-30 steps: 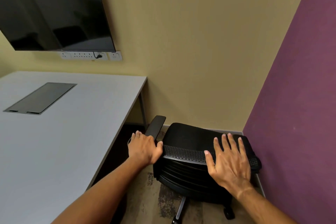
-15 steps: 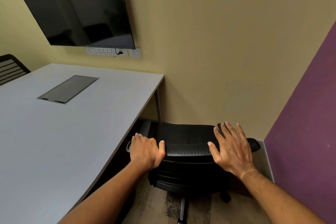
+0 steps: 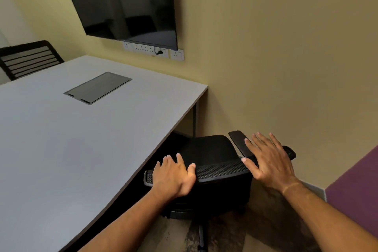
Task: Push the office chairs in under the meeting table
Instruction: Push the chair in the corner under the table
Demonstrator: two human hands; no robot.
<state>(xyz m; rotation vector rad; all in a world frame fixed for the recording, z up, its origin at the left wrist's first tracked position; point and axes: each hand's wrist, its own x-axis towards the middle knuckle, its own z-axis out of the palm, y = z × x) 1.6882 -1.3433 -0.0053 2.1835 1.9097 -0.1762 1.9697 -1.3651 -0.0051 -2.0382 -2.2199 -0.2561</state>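
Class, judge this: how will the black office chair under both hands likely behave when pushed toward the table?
Probably rolls readily: the office chair stands on a spoked base. Its mesh backrest may flex slightly under the left hand and right hand.

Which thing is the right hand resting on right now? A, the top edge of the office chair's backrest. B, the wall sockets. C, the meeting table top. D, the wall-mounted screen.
A: the right hand lies with fingers spread on the right end of the office chair backrest, along its top edge and off the meeting table.
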